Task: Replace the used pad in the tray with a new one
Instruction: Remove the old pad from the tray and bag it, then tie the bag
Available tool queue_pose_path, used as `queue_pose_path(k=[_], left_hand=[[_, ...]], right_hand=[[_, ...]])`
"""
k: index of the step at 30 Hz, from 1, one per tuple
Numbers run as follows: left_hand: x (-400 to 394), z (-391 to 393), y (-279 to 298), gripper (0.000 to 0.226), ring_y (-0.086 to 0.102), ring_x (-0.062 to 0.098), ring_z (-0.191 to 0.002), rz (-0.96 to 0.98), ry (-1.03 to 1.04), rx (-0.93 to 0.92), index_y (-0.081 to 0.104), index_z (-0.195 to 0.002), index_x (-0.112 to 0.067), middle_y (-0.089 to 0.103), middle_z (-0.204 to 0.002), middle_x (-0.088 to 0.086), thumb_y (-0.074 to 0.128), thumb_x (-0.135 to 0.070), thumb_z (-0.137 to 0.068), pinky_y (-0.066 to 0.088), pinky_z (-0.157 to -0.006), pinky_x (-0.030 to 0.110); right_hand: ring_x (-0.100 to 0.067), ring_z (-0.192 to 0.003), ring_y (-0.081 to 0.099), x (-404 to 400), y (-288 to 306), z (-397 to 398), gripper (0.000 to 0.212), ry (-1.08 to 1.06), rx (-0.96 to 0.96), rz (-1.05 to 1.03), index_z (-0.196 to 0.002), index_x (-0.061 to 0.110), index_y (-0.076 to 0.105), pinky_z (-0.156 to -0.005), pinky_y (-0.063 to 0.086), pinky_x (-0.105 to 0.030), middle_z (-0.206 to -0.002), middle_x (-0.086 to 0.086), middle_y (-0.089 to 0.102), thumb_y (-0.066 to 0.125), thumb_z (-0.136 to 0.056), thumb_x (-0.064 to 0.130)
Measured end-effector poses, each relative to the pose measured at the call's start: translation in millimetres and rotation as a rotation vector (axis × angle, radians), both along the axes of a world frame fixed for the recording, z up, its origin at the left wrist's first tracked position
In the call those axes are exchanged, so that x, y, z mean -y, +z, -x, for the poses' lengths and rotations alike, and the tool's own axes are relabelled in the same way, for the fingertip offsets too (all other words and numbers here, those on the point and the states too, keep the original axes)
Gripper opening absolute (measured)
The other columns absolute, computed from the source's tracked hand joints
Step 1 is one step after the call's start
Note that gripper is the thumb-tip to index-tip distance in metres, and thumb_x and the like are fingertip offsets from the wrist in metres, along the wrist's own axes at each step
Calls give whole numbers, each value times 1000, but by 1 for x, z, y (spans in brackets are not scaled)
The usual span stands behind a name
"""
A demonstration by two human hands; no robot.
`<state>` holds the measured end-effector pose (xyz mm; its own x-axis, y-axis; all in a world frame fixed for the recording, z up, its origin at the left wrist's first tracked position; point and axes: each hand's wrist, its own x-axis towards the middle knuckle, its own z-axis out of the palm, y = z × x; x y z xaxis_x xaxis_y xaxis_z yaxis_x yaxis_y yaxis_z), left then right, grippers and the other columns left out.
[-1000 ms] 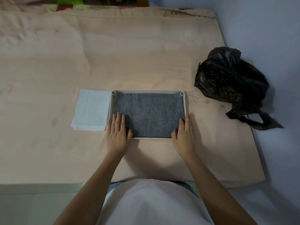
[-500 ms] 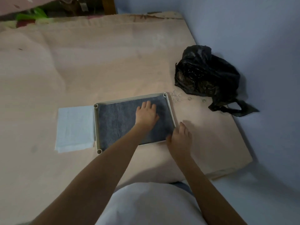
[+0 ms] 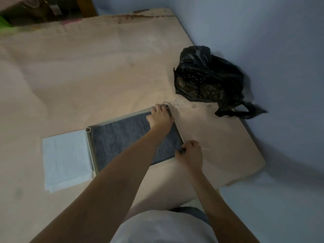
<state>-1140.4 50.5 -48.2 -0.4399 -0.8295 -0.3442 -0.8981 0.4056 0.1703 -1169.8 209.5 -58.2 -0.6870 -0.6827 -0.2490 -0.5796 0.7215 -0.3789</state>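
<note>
A beige tray (image 3: 90, 146) lies on the tan mat, with the dark grey used pad (image 3: 119, 137) filling it. The folded white new pad (image 3: 64, 158) lies flat against the tray's left side. My left hand (image 3: 160, 118) reaches across the tray to its far right corner, fingers curled down onto the pad's corner beside the rim post; its fingertips are hidden. At the near right corner, my right hand (image 3: 191, 153) pinches the dark pad corner between thumb and fingers.
A crumpled black plastic bag (image 3: 206, 76) sits at the mat's right edge against the blue wall. Small clear rings (image 3: 193, 106) lie between the bag and the tray. The tan mat (image 3: 87, 76) stretches far to the left and back.
My left hand moved from the tray's near left edge across the pad to the far right corner. My right hand closed on the near right corner. The view swung right.
</note>
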Motion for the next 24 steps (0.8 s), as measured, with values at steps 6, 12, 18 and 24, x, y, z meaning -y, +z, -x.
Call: queue_pose_path(k=[6,12,18,24], left_hand=[[4,1,2,60,37,30,-122,-8,58,-20,37,-134,-4,40,-131,12,41,-49,-95,43,-81,41],[8,0,5,70,37,30,-123,-79,127,-74,36,-133,-4,39,-131,12,48,-56,-88,44,-81,40],[14,-7,11,52,36,32,-126,-142,168,-84,38,-136,-5,39,-134,15,49,-33,-94,45,-85,41],[23,-38,15,37,61,31,-90,-353,325,-413,54,-116,-3,62,-96,13,49,-31,-93,51,-69,37]], right_hand=[[-36,-87,61,-5,0,-4,19,192,-198,188,-71,9,62,-70,50,-38,-98,-10,66,78,-60,9],[-30,-79,61,-7,2,-13,22,311,-234,263,-71,10,60,-65,49,-33,-86,-7,65,78,-60,10],[-27,-72,58,-4,5,-19,18,289,-159,338,-79,8,58,-63,48,-34,-82,-7,60,72,-69,11],[-27,-74,62,2,5,-27,27,359,-105,301,-86,10,62,-62,50,-31,-85,-7,62,77,-63,13]])
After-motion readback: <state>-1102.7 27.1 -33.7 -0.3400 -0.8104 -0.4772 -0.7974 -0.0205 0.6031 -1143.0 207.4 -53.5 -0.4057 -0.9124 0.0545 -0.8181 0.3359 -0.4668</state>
